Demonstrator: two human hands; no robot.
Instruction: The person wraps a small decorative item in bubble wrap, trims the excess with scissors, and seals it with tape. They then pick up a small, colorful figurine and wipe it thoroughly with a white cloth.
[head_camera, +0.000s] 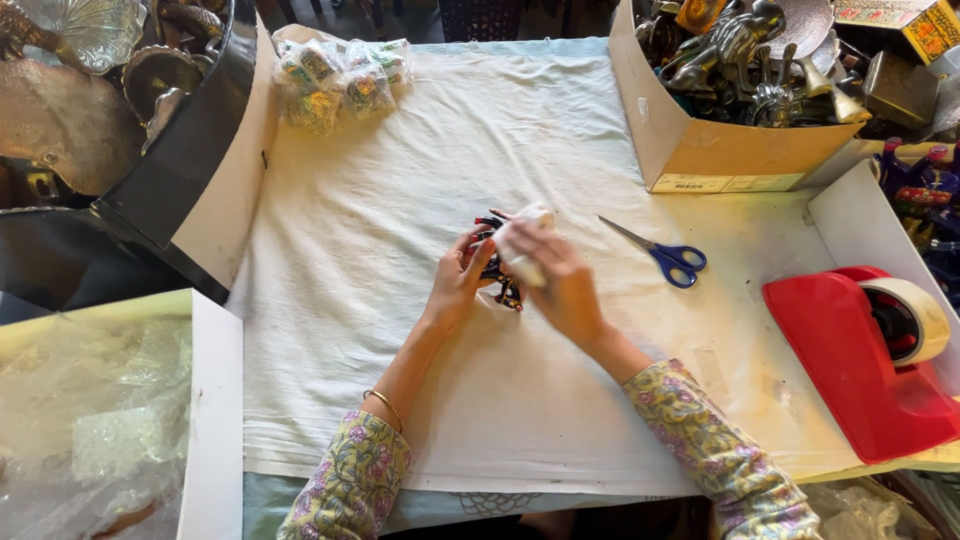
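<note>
Mid-table on a white cloth (400, 330), with a red tape dispenser (850, 360) and blue-handled scissors (665, 257) at right: right hand (560, 285), fingers curled shut on a white cloth wad (522, 240), pressed against a small dark ornament (497, 275) pinched in left hand (458, 285), wrists angled inward.

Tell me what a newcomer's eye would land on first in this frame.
Probably the bright red tape dispenser at the table's right edge, then the blue-handled scissors lying on the pale cloth. At the centre, the left hand and right hand hold a small dark ornament with white wrapping against it. A cardboard box of metal figurines sits at the upper right.
</note>
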